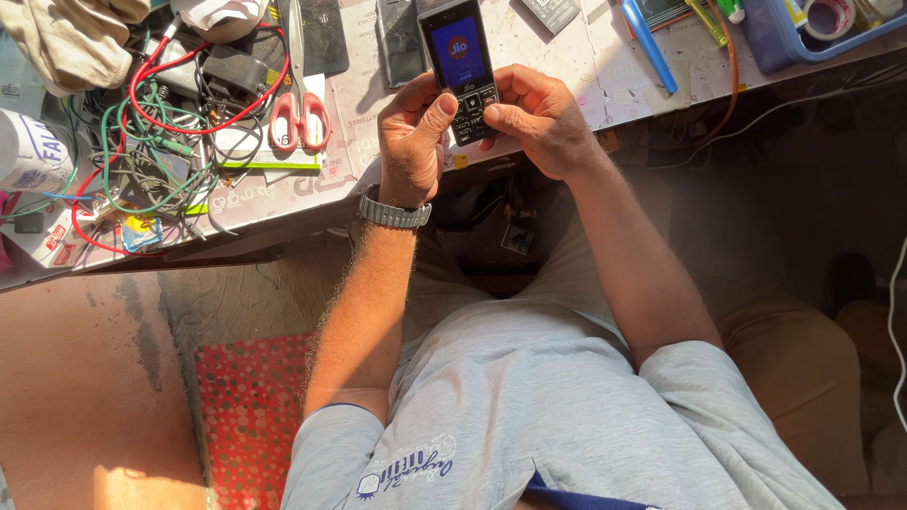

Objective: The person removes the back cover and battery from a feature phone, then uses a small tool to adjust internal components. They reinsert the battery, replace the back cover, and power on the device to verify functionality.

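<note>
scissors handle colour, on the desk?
Red, on the metal-bladed scissors left of the black keypad phone; head view.

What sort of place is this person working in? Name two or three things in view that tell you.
Probably a small phone or electronics repair bench. The hands hold a keypad phone with a lit screen; beside it lie tangled wires, red-handled scissors and another dark handset.
</note>
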